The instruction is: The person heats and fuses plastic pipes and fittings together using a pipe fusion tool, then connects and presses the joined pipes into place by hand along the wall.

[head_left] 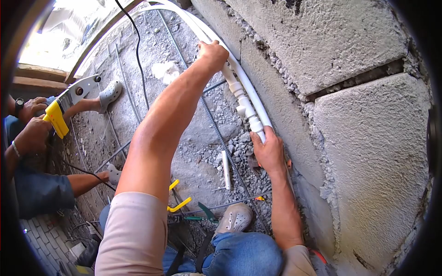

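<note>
White plastic pipes [251, 87] run side by side along the block wall, curving away at the top. My left hand [213, 56] is wrapped round them at the upper middle. Lower down, my right hand [269, 149] grips the pipe end with thumb and fingers. Between my hands, one pipe carries several white fittings [246, 108], one with a short side outlet. A short white pipe piece [226, 170] lies on the gravel below them.
At the left, another person's hands [34, 117] hold a yellow-handled tool [56, 118]. Steel bars [216, 124] cross the rubble floor. A black cable [139, 50] hangs at the upper left. Yellow handles [179, 204] lie near my shoe [235, 218]. Concrete blocks [368, 133] stand at the right.
</note>
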The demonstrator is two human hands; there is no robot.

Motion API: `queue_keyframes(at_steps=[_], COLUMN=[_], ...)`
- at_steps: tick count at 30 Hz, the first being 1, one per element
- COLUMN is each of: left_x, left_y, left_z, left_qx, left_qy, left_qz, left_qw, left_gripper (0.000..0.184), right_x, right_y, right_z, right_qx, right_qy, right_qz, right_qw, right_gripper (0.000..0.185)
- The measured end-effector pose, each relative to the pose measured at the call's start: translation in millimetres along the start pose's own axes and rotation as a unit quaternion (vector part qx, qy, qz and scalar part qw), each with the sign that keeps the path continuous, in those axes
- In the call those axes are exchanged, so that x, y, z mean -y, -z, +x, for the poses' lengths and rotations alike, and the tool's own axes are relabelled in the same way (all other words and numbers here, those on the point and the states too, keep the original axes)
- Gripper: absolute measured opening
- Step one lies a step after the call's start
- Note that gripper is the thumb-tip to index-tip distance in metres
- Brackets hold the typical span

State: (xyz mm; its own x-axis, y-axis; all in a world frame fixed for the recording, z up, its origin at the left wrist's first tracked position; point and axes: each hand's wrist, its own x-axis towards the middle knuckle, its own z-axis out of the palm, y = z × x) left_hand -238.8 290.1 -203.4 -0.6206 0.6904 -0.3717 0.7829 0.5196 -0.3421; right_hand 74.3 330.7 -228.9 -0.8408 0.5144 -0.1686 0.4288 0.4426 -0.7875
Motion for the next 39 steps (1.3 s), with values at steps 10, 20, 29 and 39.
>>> queue_keyframes(at_steps=[10,20,29,39], left_x=[-1.0,-1.3,-2.1,-2.4], left_y=[-1.7,-3.3,-1.6,-2.5], left_z=[-1.9,-5.2,-4.7,-2.1], left_qx=[-0.015,-0.023,-0.008,-0.003], left_qy=[0.009,0.007,0.015,0.014], left_qz=[-0.01,-0.008,0.003,-0.003], left_qw=[1.0,1.0,1.0,1.0], left_gripper=[0.024,0.023,0.024,0.026], right_x=[1.5,-3.2,0.2,0.7], right_y=[0.1,-3.2,-0.9,-1.0], right_z=[-0.7,-0.7,-0.8,-1.0], right_qx=[-0.004,-0.007,0.0,-0.011], right_qy=[-0.003,0.004,-0.006,0.006], right_qz=[0.005,0.002,0.007,0.004], right_qw=[1.0,1.0,1.0,1.0], right_gripper=[0.029,0.03,0.03,0.03])
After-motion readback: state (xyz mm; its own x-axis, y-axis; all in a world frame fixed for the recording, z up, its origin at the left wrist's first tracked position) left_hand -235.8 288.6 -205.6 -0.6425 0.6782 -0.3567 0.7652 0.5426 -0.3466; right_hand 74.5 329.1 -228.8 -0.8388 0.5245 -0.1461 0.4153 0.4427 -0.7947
